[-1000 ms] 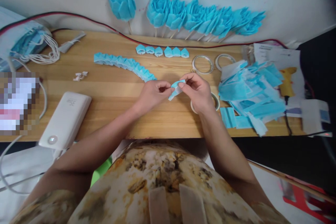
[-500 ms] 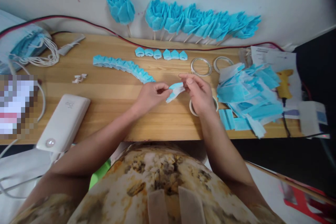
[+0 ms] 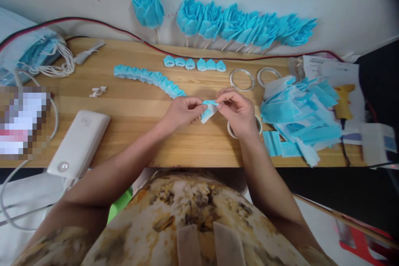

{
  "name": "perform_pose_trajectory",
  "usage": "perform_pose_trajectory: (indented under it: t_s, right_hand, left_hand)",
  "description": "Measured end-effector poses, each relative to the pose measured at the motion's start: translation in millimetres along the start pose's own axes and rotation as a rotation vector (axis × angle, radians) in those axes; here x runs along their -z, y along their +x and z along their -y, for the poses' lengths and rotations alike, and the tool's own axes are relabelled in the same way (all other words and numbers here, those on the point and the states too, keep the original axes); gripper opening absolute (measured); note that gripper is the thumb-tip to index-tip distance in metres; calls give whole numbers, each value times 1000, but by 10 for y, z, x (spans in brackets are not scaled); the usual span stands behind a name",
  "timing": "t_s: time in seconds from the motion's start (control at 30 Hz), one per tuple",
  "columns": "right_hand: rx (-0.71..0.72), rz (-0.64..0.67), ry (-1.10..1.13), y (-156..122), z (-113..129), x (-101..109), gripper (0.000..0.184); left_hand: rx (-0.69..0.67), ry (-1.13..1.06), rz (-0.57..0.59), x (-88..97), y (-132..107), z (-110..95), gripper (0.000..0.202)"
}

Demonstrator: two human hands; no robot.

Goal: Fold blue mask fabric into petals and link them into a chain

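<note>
A small blue-and-white fabric piece (image 3: pixel 209 110), folded over at its top, is held between both hands above the table. My left hand (image 3: pixel 183 112) is closed, pinching its left side between thumb and fingers. My right hand (image 3: pixel 238 110) is closed too, with thumb and forefinger on its upper right corner. Beyond my left hand a curved row of folded blue pieces (image 3: pixel 146 77) lies on the wood. Several small folded blue petals (image 3: pixel 190 64) sit farther back. Under my right hand a tape roll (image 3: pixel 259 126) is partly hidden.
Blue fabric strips (image 3: pixel 299 120) are heaped at right beside a yellow glue gun (image 3: pixel 344 102). Two more tape rolls (image 3: pixel 242 80) lie behind my right hand. Blue fabric flowers (image 3: pixel 232 23) on sticks lean along the wall. A white power bank (image 3: pixel 79 143) is at left.
My right fingers have come in and closed on the piece's upper right corner. Its top edge is now folded over. The whole view has shifted slightly.
</note>
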State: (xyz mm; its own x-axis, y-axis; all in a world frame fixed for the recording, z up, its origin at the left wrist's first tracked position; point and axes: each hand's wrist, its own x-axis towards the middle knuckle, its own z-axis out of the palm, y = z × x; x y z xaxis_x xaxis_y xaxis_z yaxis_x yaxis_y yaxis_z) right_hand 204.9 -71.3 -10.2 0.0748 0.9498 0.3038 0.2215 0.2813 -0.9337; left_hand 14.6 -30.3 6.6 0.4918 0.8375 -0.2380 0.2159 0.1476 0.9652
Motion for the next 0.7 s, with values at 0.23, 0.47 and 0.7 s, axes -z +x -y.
perform_pose_trajectory:
  t_s: [0.23, 0.47, 0.7]
  right_hand:
    - [19, 57, -51, -9, 13, 21, 10]
    - [59, 98, -72, -20, -52, 38, 13]
    - [82, 114, -77, -22, -67, 44, 15]
  left_hand:
    - [34, -127, 32, 16, 3, -29, 25]
    - [-2, -148, 54, 35, 14, -5, 25]
    - [-70, -173, 65, 39, 21, 24, 28]
